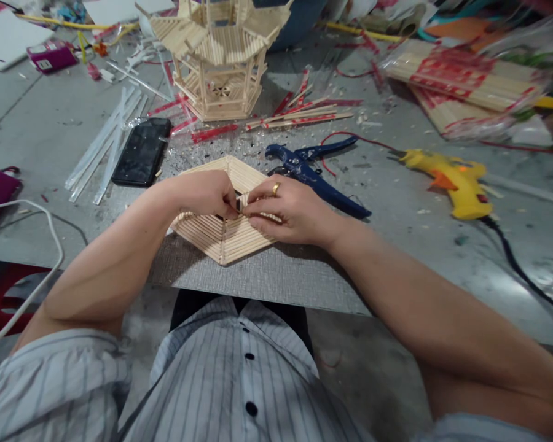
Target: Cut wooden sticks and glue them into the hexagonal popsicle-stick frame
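A hexagonal panel of thin wooden sticks (221,242) lies on the table in front of me, its sticks set in rings around a small dark opening. Over its middle, my left hand (209,193) is closed with the fingertips pressed down at the opening. My right hand (292,212), with a gold ring on one finger, comes from the other side and pinches at the same spot. The two sets of fingertips nearly meet. Whatever they hold there is small and mostly hidden by the fingers.
Behind the panel stands a wooden-stick pavilion model (221,73). Blue cutters (317,175) lie right of my hands, a yellow glue gun (451,181) farther right. A black phone (142,152) and clear glue sticks (104,144) are left. Bagged sticks (470,83) lie back right.
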The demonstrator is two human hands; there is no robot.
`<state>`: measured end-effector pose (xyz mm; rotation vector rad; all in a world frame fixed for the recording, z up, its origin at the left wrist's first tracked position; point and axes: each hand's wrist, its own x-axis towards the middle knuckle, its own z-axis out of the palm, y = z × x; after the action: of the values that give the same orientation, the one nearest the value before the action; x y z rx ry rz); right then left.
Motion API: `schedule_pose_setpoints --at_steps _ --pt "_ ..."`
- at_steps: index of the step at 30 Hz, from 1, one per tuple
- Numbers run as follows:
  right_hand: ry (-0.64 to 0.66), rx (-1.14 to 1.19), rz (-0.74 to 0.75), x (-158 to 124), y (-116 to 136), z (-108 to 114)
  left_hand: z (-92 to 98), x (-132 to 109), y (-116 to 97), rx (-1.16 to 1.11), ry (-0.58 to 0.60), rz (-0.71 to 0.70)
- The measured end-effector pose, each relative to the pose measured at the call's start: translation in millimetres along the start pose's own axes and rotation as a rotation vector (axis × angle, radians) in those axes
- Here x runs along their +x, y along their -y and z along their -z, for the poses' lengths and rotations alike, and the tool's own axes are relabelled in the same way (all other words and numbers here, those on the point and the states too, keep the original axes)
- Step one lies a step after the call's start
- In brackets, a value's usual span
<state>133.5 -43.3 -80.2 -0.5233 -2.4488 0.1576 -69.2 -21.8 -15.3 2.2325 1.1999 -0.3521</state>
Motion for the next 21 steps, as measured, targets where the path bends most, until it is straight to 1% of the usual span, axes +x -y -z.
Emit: schedule_pose_setpoints --at_steps 7,9,11,12,13,14,15,17,18,19,21 --pt "0.017 0.006 -0.002 -0.5 0.5 -0.4 -1.3 -0.6 -0.8 -0.086 -0.022 0.030" --pt "0.060 -0.007 -0.020 0.4 -0.5 5.2 -0.7 -1.2 -2.3 -0.080 -0.014 0.036" --pt "0.084 -0.035 -0.092 2.6 -2.6 18.6 0.4 -2.2 -3.7 -0.061 -0.012 0.045" --pt "0.071 -0.063 -0.162 4.0 -4.1 28.7 1.2 -2.8 -4.0 -0.050 -0.011 0.050" --pt "0.043 -0.107 -0.263 5.2 -5.8 41.2 1.9 -3.2 -3.9 -0.041 -0.009 0.057" --pt "0.007 -0.166 -0.393 5.7 -7.8 55.6 2.6 -3.5 -3.4 -0.032 -0.003 0.064" --pt "-0.036 -0.242 -0.545 4.8 -10.1 71.3 3.2 -3.5 -2.4 -0.026 0.001 0.058" --pt "-0.063 -0.424 -0.903 -3.8 -16.6 103.9 4.0 -2.6 0.1 -0.014 0.005 0.048" --pt "-0.056 -0.526 -1.082 -12.6 -21.2 119.1 4.3 -1.9 1.4 -0.011 0.008 0.033" --pt "-0.022 -0.621 -1.220 -24.6 -26.9 132.5 4.5 -1.2 2.4 -0.007 0.007 0.024" --pt "0.061 -0.723 -1.443 -56.3 -41.9 152.0 4.8 0.0 3.8 -0.011 0.004 0.018"
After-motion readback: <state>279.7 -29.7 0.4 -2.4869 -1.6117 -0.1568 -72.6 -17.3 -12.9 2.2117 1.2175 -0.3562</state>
